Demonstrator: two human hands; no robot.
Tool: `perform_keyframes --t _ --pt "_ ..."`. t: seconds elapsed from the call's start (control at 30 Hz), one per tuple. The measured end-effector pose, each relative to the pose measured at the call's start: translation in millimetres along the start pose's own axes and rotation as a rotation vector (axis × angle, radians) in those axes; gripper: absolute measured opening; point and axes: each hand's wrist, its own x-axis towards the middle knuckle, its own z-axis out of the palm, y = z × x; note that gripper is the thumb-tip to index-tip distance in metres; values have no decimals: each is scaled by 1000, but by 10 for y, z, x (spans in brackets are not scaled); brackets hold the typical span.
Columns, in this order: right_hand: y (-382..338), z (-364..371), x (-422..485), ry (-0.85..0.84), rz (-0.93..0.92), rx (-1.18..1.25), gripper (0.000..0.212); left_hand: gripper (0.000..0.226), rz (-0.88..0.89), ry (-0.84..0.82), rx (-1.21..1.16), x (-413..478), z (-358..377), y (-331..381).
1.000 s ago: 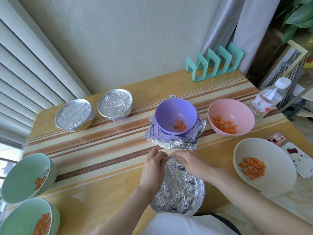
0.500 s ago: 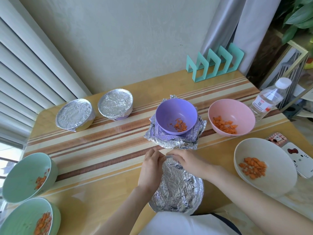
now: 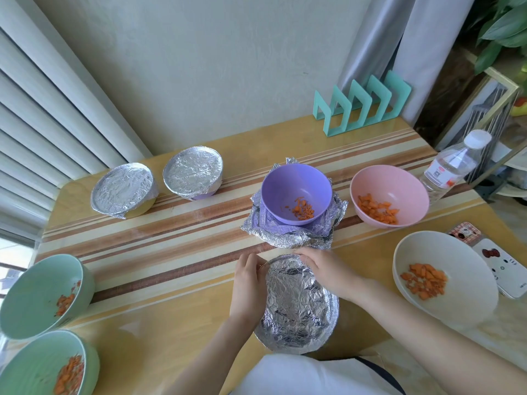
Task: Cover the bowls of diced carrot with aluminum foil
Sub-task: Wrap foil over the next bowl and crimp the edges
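A bowl wrapped in crinkled aluminum foil [image 3: 296,306] stands at the table's near edge. My left hand [image 3: 248,283] grips its left rim and my right hand [image 3: 325,269] curls over the far right rim, both pressing the foil down. Beyond it, a purple bowl of diced carrot [image 3: 296,192] sits uncovered on a loose sheet of foil [image 3: 288,238]. Uncovered carrot bowls: pink [image 3: 389,201], white [image 3: 445,277], and two green ones [image 3: 42,292] [image 3: 48,366]. Two foil-covered bowls [image 3: 122,189] [image 3: 192,172] stand at the far left.
A teal rack [image 3: 362,104] stands at the back against the wall. A clear water bottle [image 3: 453,166] and a phone case [image 3: 502,263] lie on the right. Window blinds run along the left, a curtain and plant at the right.
Both hands have slid apart along the far rim of the foil-covered bowl, the left toward the left side and the right toward the right. Nothing else moved.
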Motion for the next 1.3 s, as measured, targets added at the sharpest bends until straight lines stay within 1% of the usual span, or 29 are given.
perform_keyframes --t 0.1,0.17,0.3,0.5,0.57,0.63,0.73,0.93,1.03,1.13,1.3 --pt "71 49 10 21 -15 -9 32 7 53 7 13 -19 9 -39" --pt "37 46 4 1 -39 -25 32 4 105 9 2 -18 18 -24" --pt "-51 35 -12 -23 -90 -36 31 12 172 33 10 -14 49 28" --pt "-35 -18 -12 -21 -72 -42 32 12 225 47 50 14 49 63" --pt "-21 -29 -11 -36 -51 -7 30 12 242 52 65 9 46 67" --pt "3 -19 -8 -58 -10 25 30 12 254 49 76 -3 47 63" --pt "48 -1 -18 -109 50 86 37 12 256 30 67 -22 38 70" --pt "41 7 -45 -110 42 203 41 13 263 -20 70 4 12 95" --pt "18 17 -45 -94 71 187 41 13 253 -40 65 21 2 93" --pt "-15 24 -38 -72 47 144 35 11 259 -71 71 42 -13 94" --pt "-30 5 5 -50 21 87 30 26 262 -143 109 102 -30 104"
